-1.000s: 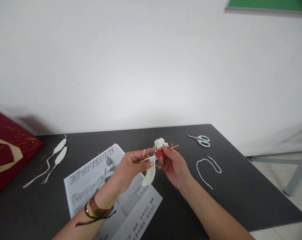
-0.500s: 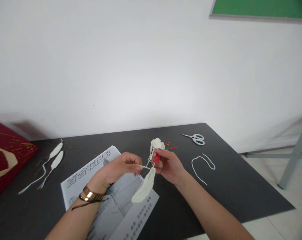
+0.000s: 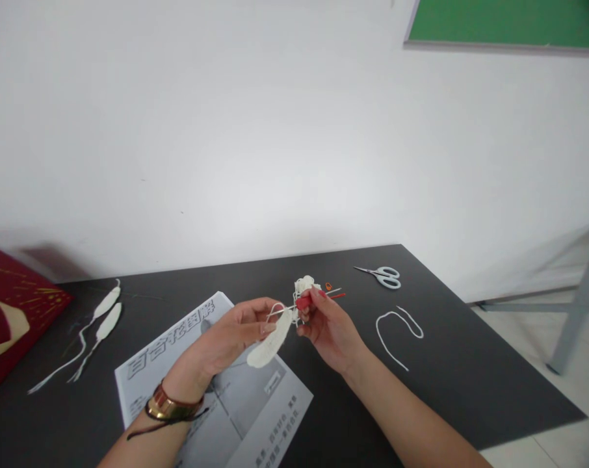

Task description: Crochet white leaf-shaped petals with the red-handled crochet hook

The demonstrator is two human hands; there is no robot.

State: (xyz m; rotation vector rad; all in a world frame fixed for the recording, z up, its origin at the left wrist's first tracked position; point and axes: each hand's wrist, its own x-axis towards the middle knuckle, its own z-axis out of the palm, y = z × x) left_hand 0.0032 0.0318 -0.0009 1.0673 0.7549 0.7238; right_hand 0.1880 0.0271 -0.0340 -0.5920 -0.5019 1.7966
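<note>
My left hand pinches the top of a white crocheted petal, which hangs tilted down to the left above the printed sheet. My right hand is closed on a crochet hook with a red handle, its metal tip pointing left into the petal's upper edge. White yarn runs from the work up to a small bundle of yarn on the table just behind my hands.
On the dark table lie two finished white petals with tails at the left, scissors, a loose yarn strand, a small orange marker and a red box.
The petal has swung up and left, from hanging below my hands to lying tilted against my left fingers. Both hands rose slightly and the hook came closer to the petal's edge.
</note>
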